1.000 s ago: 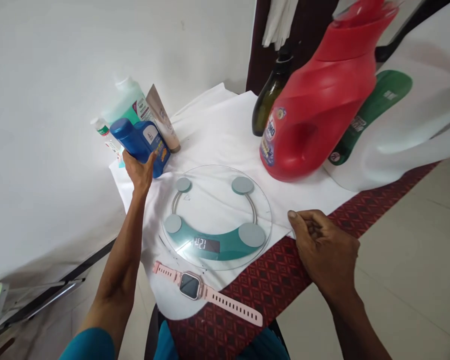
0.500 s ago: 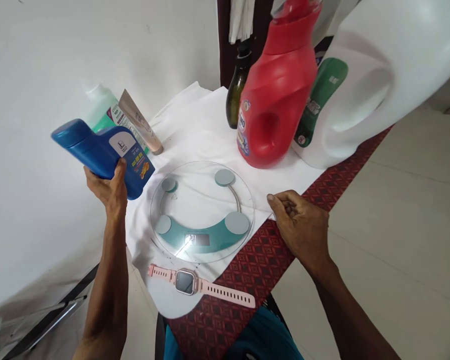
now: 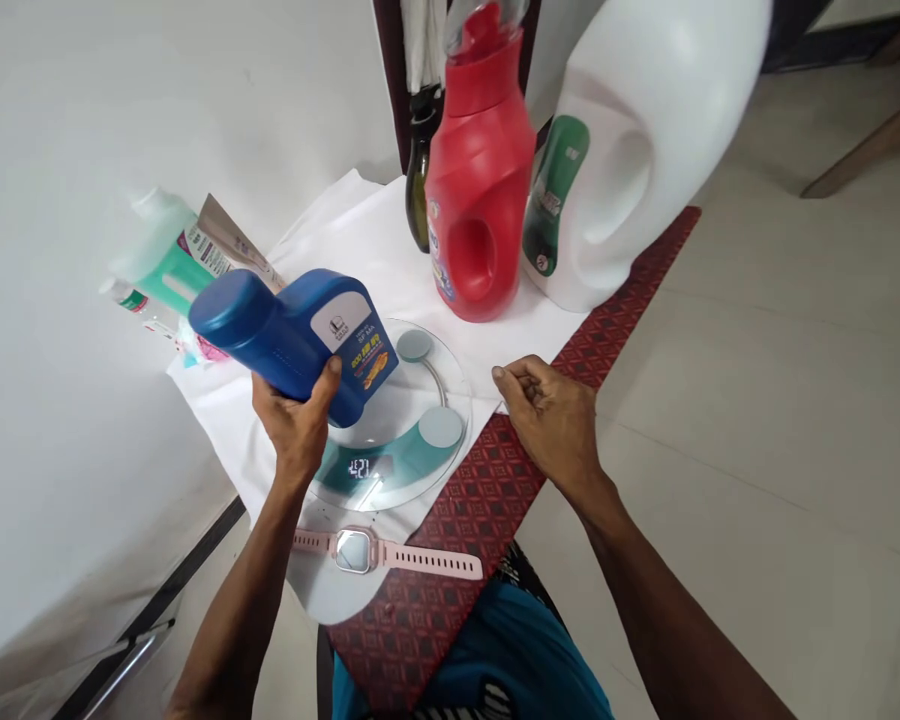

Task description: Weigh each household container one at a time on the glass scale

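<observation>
Left hand [image 3: 296,425] wrapped firmly round the blue bottle [image 3: 307,335], tilted, left of centre in the frame, covering part of the glass scale [image 3: 412,455]! Right of centre, the right hand [image 3: 551,420], fingers curled narrow near the edge of the white cloth [image 3: 337,225]; whether they pinch it, one can't tell. Pink watch [image 3: 379,555], lower centre.

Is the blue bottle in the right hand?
No, the left hand grips the blue bottle, while the right hand is curled beside the glass scale.

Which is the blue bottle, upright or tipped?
Tipped: the left hand holds the blue bottle aslant, with its cap toward the picture's left.
</observation>
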